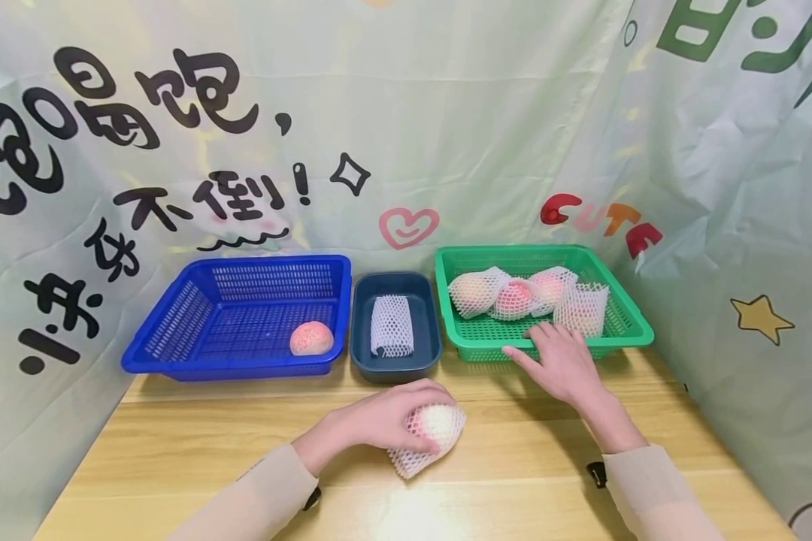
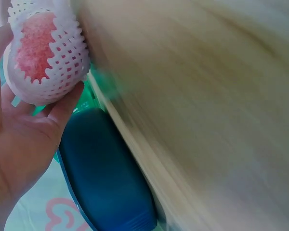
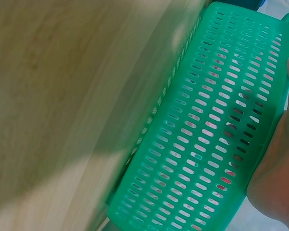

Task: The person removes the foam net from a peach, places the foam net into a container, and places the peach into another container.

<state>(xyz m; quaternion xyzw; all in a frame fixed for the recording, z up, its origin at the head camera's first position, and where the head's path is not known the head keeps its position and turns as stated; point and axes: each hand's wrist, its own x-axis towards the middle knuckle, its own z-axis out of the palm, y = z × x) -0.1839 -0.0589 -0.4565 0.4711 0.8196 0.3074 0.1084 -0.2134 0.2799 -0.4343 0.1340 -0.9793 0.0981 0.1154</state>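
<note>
My left hand grips a peach in a white foam net sleeve, low over the table in front of the small dark tray. In the left wrist view the peach's red skin shows through a gap in the netting, with fingers and thumb around the sleeve. My right hand reaches over the front rim of the green basket, its fingers loosely extended beside the nearest netted peach. Other peaches in foam nets lie behind and to the left of it. In the right wrist view the basket's slotted side hides most of its contents.
On the left stands a blue basket with one bare peach at its front right. Between the baskets, the dark tray holds an unfilled white foam net. A printed cloth hangs behind the wooden table.
</note>
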